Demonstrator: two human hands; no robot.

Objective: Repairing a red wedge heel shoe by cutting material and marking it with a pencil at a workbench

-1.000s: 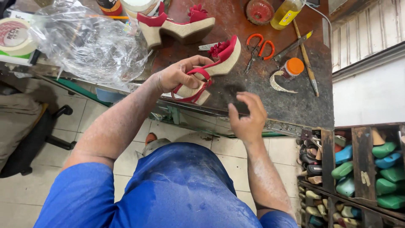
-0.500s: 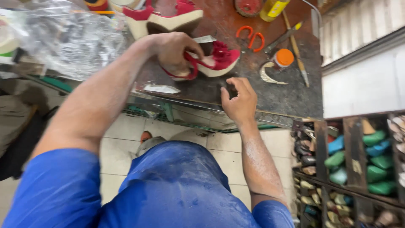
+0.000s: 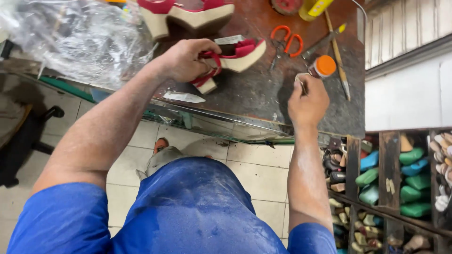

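My left hand (image 3: pixel 186 59) grips a red strappy sandal with a cream wedge sole (image 3: pixel 235 55), holding it by the heel straps on the worn workbench (image 3: pixel 254 101). My right hand (image 3: pixel 308 101) is closed around a thin dark tool (image 3: pixel 301 84) whose tip points up beside a small container with an orange lid (image 3: pixel 323 66). A second matching red sandal (image 3: pixel 190 14) lies farther back on the bench.
Orange-handled scissors (image 3: pixel 285 42), a long thin stick tool (image 3: pixel 336 56), a yellow bottle (image 3: pixel 315 7) and a round red tin (image 3: pixel 285 5) lie at the back. Crumpled clear plastic (image 3: pixel 75 37) covers the left. Wooden cubbies of coloured shoe lasts (image 3: pixel 405 174) stand at right.
My right hand has moved from the bench's front edge to the right and farther back, next to the orange-lidded container. My left hand still holds the sandal, shifted slightly.
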